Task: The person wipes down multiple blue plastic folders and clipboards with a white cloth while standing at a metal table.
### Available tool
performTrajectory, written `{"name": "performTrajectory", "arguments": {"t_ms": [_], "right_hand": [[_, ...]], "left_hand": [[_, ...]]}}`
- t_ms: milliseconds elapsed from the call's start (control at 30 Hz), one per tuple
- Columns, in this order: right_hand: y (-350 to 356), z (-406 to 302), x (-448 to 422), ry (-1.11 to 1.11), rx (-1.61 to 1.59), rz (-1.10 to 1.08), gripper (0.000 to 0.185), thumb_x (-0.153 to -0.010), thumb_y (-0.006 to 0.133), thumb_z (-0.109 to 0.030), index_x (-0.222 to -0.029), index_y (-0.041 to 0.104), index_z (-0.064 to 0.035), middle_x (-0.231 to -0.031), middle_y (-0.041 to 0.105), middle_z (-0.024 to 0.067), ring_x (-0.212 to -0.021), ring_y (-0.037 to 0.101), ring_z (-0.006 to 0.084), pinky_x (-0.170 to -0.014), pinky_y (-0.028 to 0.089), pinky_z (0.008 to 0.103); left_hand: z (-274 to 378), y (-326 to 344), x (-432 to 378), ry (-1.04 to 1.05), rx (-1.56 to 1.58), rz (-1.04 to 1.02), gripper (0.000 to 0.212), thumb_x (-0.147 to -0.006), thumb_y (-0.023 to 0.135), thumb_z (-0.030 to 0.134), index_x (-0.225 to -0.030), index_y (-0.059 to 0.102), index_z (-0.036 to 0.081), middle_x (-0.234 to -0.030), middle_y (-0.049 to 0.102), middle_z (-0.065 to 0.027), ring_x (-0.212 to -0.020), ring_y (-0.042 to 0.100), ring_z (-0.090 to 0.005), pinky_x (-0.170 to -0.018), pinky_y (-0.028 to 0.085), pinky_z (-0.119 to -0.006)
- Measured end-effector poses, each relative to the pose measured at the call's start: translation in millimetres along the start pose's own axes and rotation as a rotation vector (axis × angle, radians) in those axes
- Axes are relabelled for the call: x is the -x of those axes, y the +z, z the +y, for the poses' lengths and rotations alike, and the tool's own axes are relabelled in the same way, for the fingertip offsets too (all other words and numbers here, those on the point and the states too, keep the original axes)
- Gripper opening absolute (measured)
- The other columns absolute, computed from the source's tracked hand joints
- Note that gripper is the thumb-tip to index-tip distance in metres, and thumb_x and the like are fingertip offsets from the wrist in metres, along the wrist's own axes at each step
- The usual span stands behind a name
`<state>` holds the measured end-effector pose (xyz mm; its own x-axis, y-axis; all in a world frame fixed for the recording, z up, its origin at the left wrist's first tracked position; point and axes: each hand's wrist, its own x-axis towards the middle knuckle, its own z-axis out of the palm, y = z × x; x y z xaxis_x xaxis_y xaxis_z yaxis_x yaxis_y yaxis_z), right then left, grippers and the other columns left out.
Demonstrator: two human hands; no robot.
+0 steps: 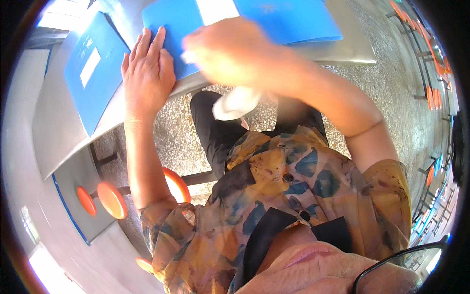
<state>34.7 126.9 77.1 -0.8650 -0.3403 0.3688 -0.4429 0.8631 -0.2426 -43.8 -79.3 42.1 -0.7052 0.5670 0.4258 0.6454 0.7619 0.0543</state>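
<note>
My left hand (148, 66) lies palm down, fingers spread, on the near left edge of a blue folder or booklet (172, 18). Over its right part is my right hand (231, 51), blurred, with curled fingers around a small white thing (189, 57). Below that hand shows a larger white shape (235, 104), also blurred; I cannot tell whether it is cloth joined to the small piece. Another blue cover (290, 18) with a faint emblem extends to the right, past a white strip (216, 10). Left of my left hand rests a blue booklet (106, 44) with a white label.
The metal table (55, 136) has its near edge above my knees (205, 110). Round orange stools (112, 200) on dark bars stand at the left, one (178, 185) beside me. Speckled floor (389, 92) stretches right towards more rows of orange seats (433, 97).
</note>
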Motion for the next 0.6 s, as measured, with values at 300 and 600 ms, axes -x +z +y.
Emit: {"name": "performTrajectory", "arguments": {"t_ms": [300,600], "right_hand": [[-27.2,15.2,26.5,0.246,0.395,-0.092,0.013,-0.082,0.068,-0.013,-0.093,0.068,-0.007,-0.08,0.071,0.0124,-0.071,0.072,0.0312,-0.059,0.056,0.0422],[15.0,-21.4,-21.0,-0.076,-0.049,-0.065,0.012,-0.084,0.064,-0.01,-0.092,0.068,-0.0026,-0.08,0.07,0.0154,-0.076,0.072,0.0354,-0.064,0.057,0.0445]], "left_hand": [[2.5,-1.4,3.7,-0.043,0.05,0.043,0.044,-0.103,0.042,0.026,-0.142,0.06,0.017,-0.151,0.052,-0.0159,-0.144,0.044,-0.0305,-0.122,0.023,-0.049],[-13.7,6.0,-4.0,-0.021,0.109,-0.016,0.041,-0.104,0.043,0.021,-0.141,0.061,0.015,-0.151,0.052,-0.0148,-0.142,0.047,-0.0314,-0.12,0.028,-0.049]]}}
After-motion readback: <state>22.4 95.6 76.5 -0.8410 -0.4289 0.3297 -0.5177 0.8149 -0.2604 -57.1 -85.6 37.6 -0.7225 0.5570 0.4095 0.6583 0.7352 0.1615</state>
